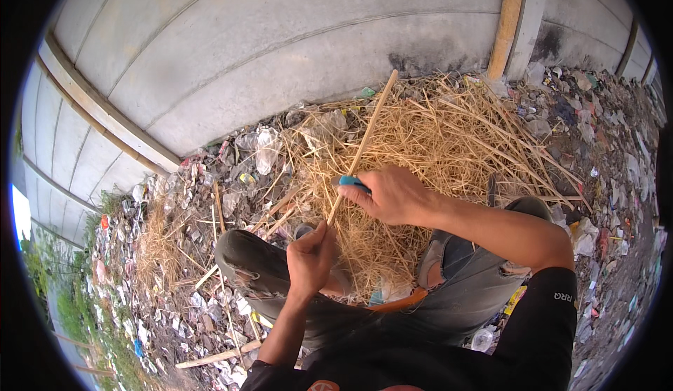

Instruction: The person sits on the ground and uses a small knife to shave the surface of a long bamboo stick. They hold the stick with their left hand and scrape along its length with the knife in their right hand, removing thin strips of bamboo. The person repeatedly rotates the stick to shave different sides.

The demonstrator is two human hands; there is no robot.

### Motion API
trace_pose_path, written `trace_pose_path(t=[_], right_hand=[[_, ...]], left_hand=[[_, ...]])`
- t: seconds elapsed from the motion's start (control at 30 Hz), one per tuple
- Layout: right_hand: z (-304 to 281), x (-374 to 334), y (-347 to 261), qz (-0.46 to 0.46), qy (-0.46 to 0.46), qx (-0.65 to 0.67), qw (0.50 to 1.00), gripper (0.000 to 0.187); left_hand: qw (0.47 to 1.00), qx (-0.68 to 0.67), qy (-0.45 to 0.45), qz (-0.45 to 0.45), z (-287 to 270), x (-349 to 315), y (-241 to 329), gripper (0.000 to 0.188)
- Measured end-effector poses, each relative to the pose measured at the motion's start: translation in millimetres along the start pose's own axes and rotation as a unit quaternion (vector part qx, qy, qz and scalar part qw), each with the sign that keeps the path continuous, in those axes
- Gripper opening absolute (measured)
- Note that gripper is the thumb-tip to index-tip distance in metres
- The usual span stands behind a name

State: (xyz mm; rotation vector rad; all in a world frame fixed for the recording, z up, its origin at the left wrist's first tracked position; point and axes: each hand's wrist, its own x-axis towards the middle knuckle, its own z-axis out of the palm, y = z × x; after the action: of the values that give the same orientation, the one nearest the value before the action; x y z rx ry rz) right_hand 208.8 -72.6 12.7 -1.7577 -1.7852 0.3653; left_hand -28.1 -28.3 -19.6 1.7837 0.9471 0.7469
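Left hand (308, 261): closed around the lower part of the stick (375, 121), likely to steady it.
Right hand (394, 193): fingers wrapped around a blue-handled tool (355, 183), held against the stick, probably for control; its working edge is too small to tell.
Stick: slants up and away between the bent knees (254, 256), perhaps leaving both arms room.
Ground: litter (203, 307) around a pile of pale strips (456, 135).
Surroundings: grey panel wall (315, 33) with a wooden post (506, 26); greenery (77, 314) at far left.

- Near frame centre, the left hand (310, 261) is gripping a pale stick (374, 128).
- Just above, the right hand (394, 194) is holding a blue-handled tool (355, 183).
- Straw-coloured strips (456, 149) are lying upper right.
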Motion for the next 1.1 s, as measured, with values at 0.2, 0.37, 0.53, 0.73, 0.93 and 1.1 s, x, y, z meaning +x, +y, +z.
trace_pose_path(t=[0.2,0.37,0.53,0.73,0.93,1.1], right_hand=[[-97,35,108,0.156,0.187,-0.065,0.968,0.067],[-77,14,60,0.036,0.191,-0.132,0.972,0.065],[-50,10,23,0.014,0.106,-0.086,0.991,0.062],[-2,-10,-9,-0.039,-0.015,-0.032,0.999,0.061],[-15,14,8,0.019,-0.013,-0.075,0.997,0.066],[-29,38,39,0.060,0.084,-0.068,0.992,0.071]], left_hand=[[0.999,-0.041,-0.010,-0.034,-25,-20,-26,0.027],[0.993,-0.101,0.016,-0.053,-18,-11,-26,0.030],[0.991,-0.104,-0.021,-0.081,-20,0,-6,0.028],[0.996,-0.074,-0.035,-0.031,-2,10,10,0.026],[0.996,-0.079,-0.016,-0.033,-6,4,-1,0.027],[1.000,-0.006,-0.022,-0.018,-10,6,5,0.027]])
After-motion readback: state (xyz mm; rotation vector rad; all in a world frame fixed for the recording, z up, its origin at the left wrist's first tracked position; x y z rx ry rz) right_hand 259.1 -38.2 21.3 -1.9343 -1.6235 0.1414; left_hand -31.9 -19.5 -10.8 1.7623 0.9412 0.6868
